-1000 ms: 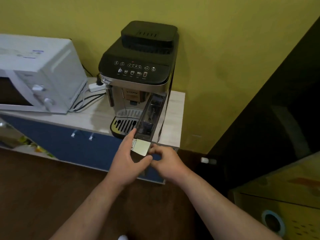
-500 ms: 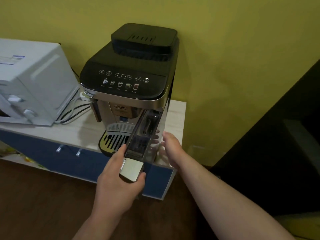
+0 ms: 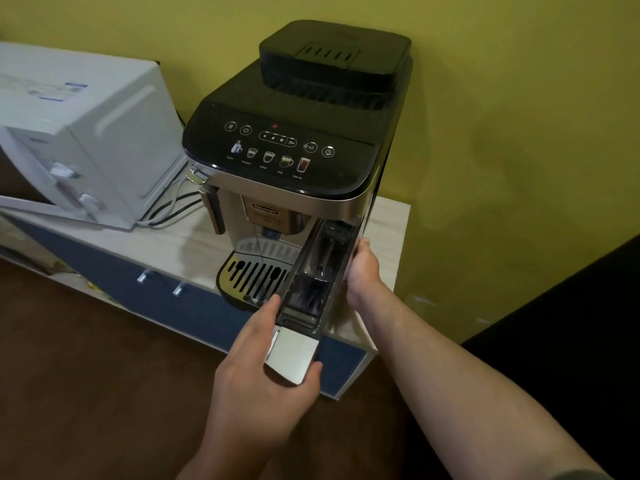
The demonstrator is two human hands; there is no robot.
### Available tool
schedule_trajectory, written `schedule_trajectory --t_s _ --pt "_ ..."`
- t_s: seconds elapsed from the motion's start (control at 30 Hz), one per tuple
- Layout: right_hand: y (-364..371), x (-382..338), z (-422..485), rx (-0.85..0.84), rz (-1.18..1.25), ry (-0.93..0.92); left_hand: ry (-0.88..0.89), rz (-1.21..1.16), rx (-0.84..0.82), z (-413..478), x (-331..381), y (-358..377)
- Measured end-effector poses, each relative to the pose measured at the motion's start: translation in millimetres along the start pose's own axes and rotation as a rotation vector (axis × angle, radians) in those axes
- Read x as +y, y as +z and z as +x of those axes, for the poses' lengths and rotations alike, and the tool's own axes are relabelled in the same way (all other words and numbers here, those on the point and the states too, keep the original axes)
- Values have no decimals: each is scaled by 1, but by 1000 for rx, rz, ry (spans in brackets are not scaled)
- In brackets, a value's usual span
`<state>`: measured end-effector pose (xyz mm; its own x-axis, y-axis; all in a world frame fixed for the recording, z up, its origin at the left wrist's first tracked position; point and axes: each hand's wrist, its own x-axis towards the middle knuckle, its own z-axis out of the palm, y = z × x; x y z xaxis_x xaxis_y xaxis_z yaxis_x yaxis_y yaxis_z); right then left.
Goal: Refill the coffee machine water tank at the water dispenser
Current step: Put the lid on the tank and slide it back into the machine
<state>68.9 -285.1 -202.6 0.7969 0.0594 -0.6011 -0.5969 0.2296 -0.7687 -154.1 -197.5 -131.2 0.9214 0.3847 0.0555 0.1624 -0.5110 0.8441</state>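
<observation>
The tank point(image 3: 318, 271), half drawn from the machine point(image 3: 294, 161), lies between the grips: left grip point(image 3: 263, 368) clasps its silver front, right grip point(image 3: 363, 271) rests against its side, closure indeterminable; rigid, smooth plastic, judged light unfilled, so hold front and underside.

On the bench point(image 3: 166, 245) stands the coffee machine point(image 3: 298, 140), the microwave point(image 3: 86, 133) at its 9 o'clock. The water tank point(image 3: 308, 289) sticks out from its front, the drip tray point(image 3: 252, 275) at the tank's 9 o'clock.
</observation>
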Motion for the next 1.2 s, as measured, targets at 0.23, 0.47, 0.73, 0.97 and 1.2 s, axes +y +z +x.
schedule_trajectory --t_s 0.23,0.47,0.73,0.97,1.2 --pt "1 -10 1 -15 11 -15 -8 22 10 8 2 7" --pt "2 -18 5 17 -61 -71 2 18 -18 18 2 12" --pt "-14 -33 -55 -5 -316 -316 -14 15 -121 23 3 6" --pt "-58 29 -173 -463 -629 -390 27 6 -486 29 -4 -31" --pt "-6 56 -192 -156 -724 -489 68 -58 -630 47 -10 -48"
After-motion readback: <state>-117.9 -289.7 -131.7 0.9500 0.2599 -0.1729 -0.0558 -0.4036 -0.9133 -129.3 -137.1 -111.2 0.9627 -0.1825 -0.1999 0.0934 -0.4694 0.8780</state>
